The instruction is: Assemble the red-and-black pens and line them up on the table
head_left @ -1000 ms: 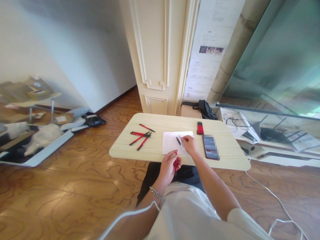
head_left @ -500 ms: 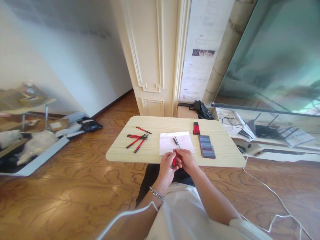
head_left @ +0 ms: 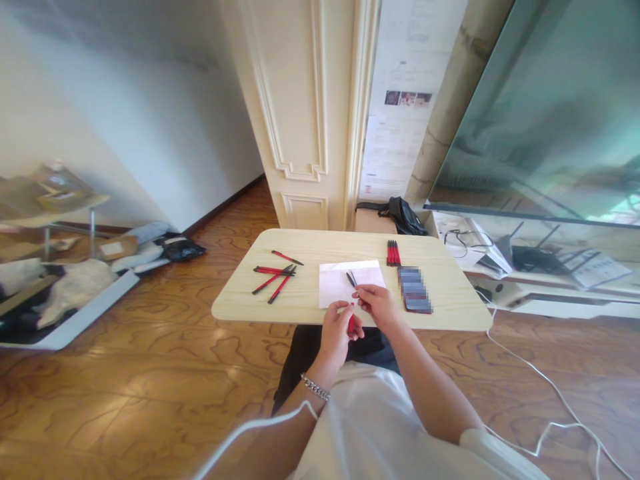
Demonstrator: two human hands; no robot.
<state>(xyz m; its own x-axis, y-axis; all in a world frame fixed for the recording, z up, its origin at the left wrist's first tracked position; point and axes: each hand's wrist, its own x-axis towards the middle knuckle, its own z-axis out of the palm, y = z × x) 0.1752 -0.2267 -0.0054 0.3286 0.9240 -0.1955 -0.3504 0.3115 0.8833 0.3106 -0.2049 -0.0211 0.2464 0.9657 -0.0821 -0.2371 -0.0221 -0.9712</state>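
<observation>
Left hand (head_left: pixel 336 331) grasps red barrel (head_left: pixel 351 325) at near edge of table (head_left: pixel 237 308); right hand (head_left: pixel 377 307) has fingertips bent together close to barrel top, cannot tell if small part is between. From left: loose red pens (head_left: pixel 274 271), probably light, stiff, may roll; take at middle. Barrel likely smooth, somewhat slippery; hold around body. On paper (head_left: pixel 330 283), slim black piece (head_left: pixel 351 279), seems light; pinch by sides. Further right, pen row (head_left: pixel 393 253), phone (head_left: pixel 415 290).

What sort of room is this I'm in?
Probably a living room, perhaps doubling as a workspace: there's a big screen above a low white cabinet, plus a wood-patterned floor.
</observation>
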